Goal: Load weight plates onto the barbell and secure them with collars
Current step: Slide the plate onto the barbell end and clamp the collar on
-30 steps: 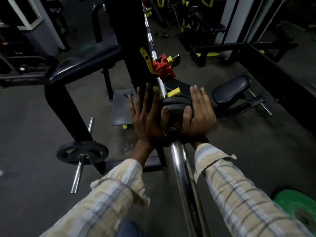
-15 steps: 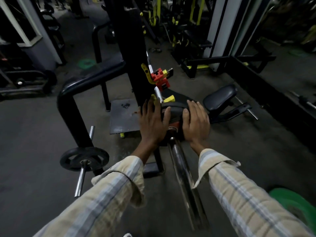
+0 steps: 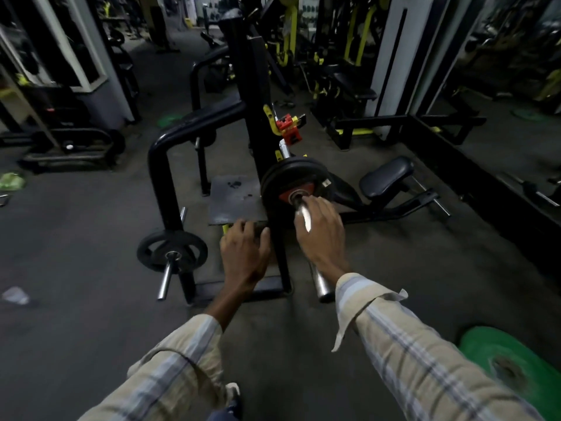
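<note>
Black weight plate (image 3: 293,180) seated on barbell sleeve (image 3: 306,220); right hand (image 3: 321,235) grip curled around sleeve; left hand (image 3: 244,253) grip loose, holding nothing.

Both arms wear loose beige plaid sleeves (image 3: 425,354) with pale blue stripes and unbuttoned, flared cuffs.

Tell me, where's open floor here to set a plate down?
Bare floor lies left of the small plate on its peg, and between the bar and the green plate. It's crowded around the rack, both hands, and the bench.
</note>
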